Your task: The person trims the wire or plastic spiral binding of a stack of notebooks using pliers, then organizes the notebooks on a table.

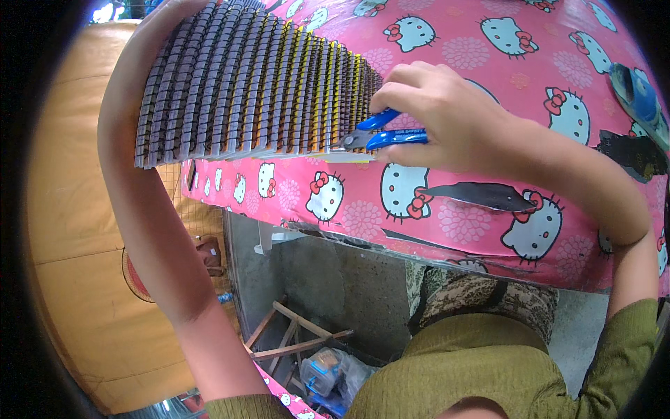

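My right hand (pixel 443 115) is closed around blue-handled side cutters (pixel 391 133). Their grey jaws touch or lie very close to the lower right edge of a large bundle (pixel 244 84) of narrow upright strips. Small dark rectangular pieces with black loops between them line each strip, and the edges show white, orange and yellow. The bundle lies on a table with a pink cat-print cover (pixel 363 216). My left forearm (pixel 132 140) reaches up along the bundle's left side; the hand itself is past the top of the picture or hidden there.
Dark torn patches (pixel 481 195) mark the cover. A blue object (pixel 638 98) lies at the table's far right. Below the table are a wooden frame (pixel 300 332) and a clear plastic bag (pixel 342 373). A yellow-orange sheet (pixel 70 209) hangs or stands at the left.
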